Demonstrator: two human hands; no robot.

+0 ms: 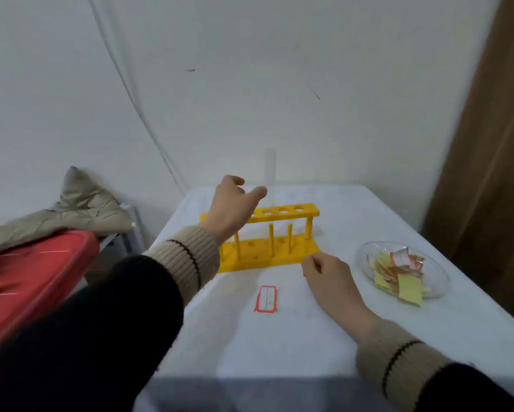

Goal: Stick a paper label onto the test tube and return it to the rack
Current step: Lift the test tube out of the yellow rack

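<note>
A yellow test tube rack (282, 254) stands on the white table. One clear test tube (270, 171) stands upright in a hole of the rack's top bar, faint against the wall. My left hand (233, 205) hovers over the rack's left end, fingers apart, thumb close to the tube but apart from it. A white paper label with a red border (266, 299) lies flat on the table in front of the rack. My right hand (330, 276) rests on the table by the rack's front right corner, fingers curled with nothing visible in them.
A clear glass dish (368, 257) with several yellow and red-edged paper scraps sits at the right of the table (279, 346). To the left are a red surface (38, 263) and a beige garment (80, 206). A brown curtain (493, 159) hangs at the right.
</note>
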